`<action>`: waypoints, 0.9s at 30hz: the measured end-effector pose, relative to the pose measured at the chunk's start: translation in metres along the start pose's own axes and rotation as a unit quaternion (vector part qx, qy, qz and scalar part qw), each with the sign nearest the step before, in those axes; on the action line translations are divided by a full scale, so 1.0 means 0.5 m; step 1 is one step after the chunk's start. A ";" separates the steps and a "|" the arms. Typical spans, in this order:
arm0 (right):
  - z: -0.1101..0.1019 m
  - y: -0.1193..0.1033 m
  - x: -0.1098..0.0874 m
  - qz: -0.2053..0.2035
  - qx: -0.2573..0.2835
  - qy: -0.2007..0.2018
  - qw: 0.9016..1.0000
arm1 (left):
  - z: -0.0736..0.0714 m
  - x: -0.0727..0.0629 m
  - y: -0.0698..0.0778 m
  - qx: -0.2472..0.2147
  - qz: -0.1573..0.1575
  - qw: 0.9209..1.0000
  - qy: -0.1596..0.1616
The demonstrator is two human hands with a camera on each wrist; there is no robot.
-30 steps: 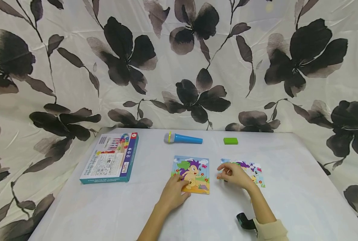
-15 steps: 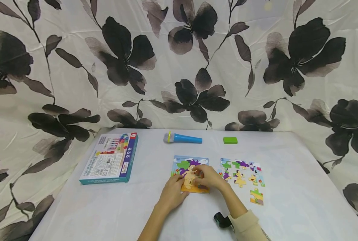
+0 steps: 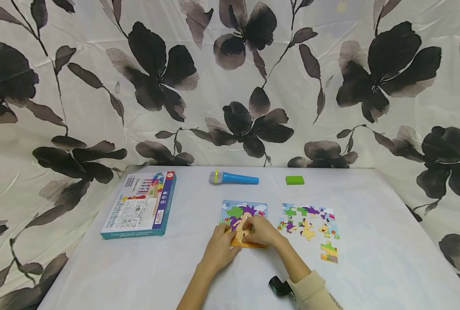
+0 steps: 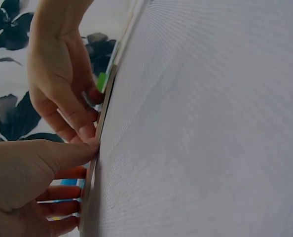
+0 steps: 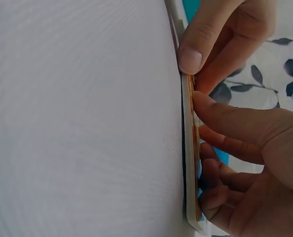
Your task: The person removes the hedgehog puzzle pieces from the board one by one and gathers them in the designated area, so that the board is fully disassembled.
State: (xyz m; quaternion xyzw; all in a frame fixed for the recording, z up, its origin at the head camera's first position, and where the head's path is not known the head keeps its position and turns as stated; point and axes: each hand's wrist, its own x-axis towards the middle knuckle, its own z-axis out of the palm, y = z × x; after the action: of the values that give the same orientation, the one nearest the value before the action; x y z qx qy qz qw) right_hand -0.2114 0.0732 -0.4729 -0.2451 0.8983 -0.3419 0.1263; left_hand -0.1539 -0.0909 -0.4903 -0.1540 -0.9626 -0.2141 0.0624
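A square jigsaw puzzle board (image 3: 234, 211) with a purple-haired hedgehog picture lies flat on the table. My left hand (image 3: 219, 249) holds its near left corner, with the thumb against the near edge and the fingers over the left part. On the board's lower right part, my right hand (image 3: 263, 233) has its thumb and bent fingertips at the picture, covering much of it. In the right wrist view, the right thumb (image 5: 225, 112) touches the board's top close to the left thumb (image 5: 191, 60); I cannot tell whether a piece is pinched there.
Several loose puzzle pieces (image 3: 308, 230) lie in rows right of the board, one piece (image 3: 328, 252) nearer the front. Behind are a blue toy microphone (image 3: 239, 178) and a green block (image 3: 294, 180). A flat box (image 3: 138, 206) lies at the left. Floral cloth (image 3: 214, 86) hangs behind the table.
My right hand has moved left from over the loose pieces onto the board, uncovering those pieces, then a little further left across the picture. The left hand stays at the board's corner.
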 end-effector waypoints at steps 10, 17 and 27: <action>-0.003 -0.012 0.001 0.034 0.009 -0.016 0.999 | -0.002 0.001 -0.002 -0.012 -0.003 1.000 0.001; 0.001 -0.010 -0.001 0.045 0.017 -0.009 0.999 | -0.004 -0.001 -0.003 -0.019 -0.004 1.000 0.006; 0.001 -0.004 -0.002 0.030 0.035 -0.001 0.999 | 0.001 -0.002 -0.011 -0.034 -0.018 0.999 0.011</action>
State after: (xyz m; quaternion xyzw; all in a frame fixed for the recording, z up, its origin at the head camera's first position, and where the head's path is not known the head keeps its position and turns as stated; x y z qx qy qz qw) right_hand -0.2095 0.0722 -0.4718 -0.2138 0.8925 -0.3693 0.1462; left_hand -0.1548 -0.0956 -0.4930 -0.1364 -0.9565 -0.2498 0.0643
